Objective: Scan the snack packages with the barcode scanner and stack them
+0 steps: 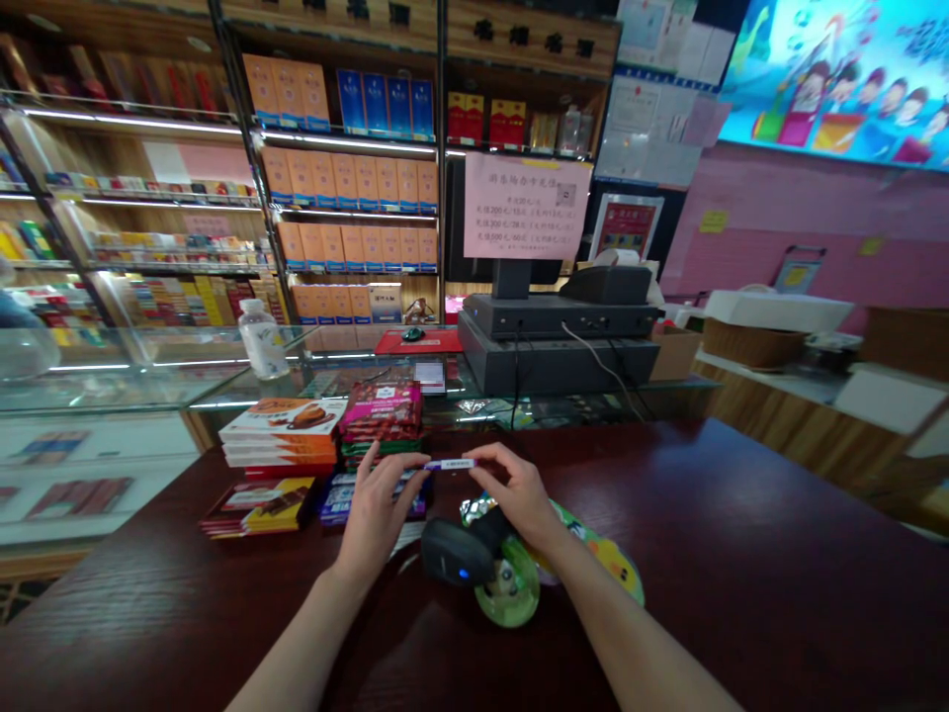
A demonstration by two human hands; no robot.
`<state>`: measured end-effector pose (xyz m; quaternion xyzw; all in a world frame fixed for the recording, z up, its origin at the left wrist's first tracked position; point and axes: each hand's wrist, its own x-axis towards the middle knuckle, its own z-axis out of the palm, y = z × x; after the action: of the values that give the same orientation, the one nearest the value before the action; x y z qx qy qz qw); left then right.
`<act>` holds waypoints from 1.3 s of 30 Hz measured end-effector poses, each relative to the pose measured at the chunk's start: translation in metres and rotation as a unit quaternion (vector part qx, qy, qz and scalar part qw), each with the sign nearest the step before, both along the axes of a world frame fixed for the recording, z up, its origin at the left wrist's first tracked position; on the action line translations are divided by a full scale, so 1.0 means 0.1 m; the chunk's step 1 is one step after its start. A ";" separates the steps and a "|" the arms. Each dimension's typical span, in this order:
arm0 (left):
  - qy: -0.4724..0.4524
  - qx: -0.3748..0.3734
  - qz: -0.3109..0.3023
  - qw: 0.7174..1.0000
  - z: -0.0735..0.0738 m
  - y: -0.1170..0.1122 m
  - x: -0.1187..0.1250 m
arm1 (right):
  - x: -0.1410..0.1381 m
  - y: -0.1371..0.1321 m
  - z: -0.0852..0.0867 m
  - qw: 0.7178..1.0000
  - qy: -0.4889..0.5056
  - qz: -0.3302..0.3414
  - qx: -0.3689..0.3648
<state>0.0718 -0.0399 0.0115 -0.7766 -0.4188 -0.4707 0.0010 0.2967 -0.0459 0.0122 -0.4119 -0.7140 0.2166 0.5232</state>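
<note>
Between the fingertips of both hands is a thin purple-and-white pack [451,464], its narrow edge with what looks like a barcode turned toward me. My left hand [380,502] pinches its left end and my right hand [520,494] its right end, above the dark table. Below my hands lies a black barcode scanner [449,556] with a blue light on, next to a round green clear container [511,595]. Under my right forearm is a green-and-yellow patterned item [612,562], partly hidden. A blue-purple pack [337,501] lies just left of my left hand.
Left on the table [712,574] are stacked orange-white boxes [286,430], pink packs [382,410] and red-yellow chocolate packs [259,504]. Behind stand a glass counter with a bottle [262,339], a register [556,341] and a sign [526,206]. Shelves line the wall.
</note>
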 end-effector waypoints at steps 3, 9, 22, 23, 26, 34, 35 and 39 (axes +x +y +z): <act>-0.010 -0.014 0.011 1.000 0.00 -0.01 0.02 | 0.00 0.00 -0.01 1.000 0.021 0.007 -0.007; -0.074 -0.079 -0.001 0.994 0.04 -0.02 0.05 | 0.01 0.02 -0.04 1.000 0.007 0.008 0.024; -0.105 -0.136 -0.031 0.985 0.05 -0.02 0.05 | 0.04 0.01 -0.04 1.000 0.007 -0.018 0.010; -0.100 -0.132 -0.035 0.986 0.05 -0.02 0.05 | 0.04 0.02 -0.04 1.000 0.010 -0.020 0.003; -0.085 -0.121 -0.039 0.988 0.04 -0.01 0.04 | 0.04 0.02 -0.04 0.999 0.019 -0.023 -0.013; -0.079 -0.113 -0.031 0.990 0.02 0.00 0.03 | 0.02 0.01 -0.03 0.999 0.017 -0.017 -0.032; -0.078 -0.111 -0.033 0.990 0.02 0.00 0.03 | 0.02 0.00 -0.03 0.999 0.017 -0.018 -0.033; -0.074 -0.095 -0.031 0.992 0.01 0.01 0.02 | 0.03 0.00 -0.02 0.999 0.019 -0.013 -0.035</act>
<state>0.0739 -0.0386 0.0126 -0.7489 -0.4361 -0.4848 -0.1182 0.2996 -0.0459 0.0097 -0.4352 -0.6904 0.2427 0.5245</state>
